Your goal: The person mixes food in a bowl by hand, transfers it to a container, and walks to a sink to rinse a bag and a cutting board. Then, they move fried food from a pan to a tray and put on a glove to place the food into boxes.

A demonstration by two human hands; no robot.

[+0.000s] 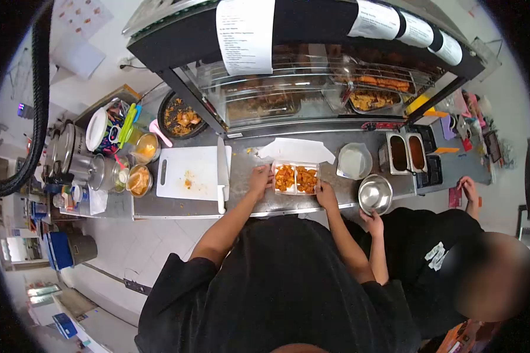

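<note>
A clear two-compartment food container [295, 181] rests on the steel counter in front of me, with orange diced food pieces [306, 179] in both halves. My left hand [261, 179] grips its left side, fingers curled at the edge. At the lower right corner, my right hand [325, 194] pinches the rim. Just behind the container lies a white sheet of paper [297, 150]. A white cutting board [185, 173] with food scraps sits left of my left hand, and a large knife [221, 170] lies along its right edge.
A co-worker at right holds a metal bowl [375, 195] at the counter edge, near my right arm. A translucent tub [354, 161] and sauce pans [407, 153] stand behind it. A glass food warmer [312, 88] spans the back. Bowls and a black pan [182, 115] are at left.
</note>
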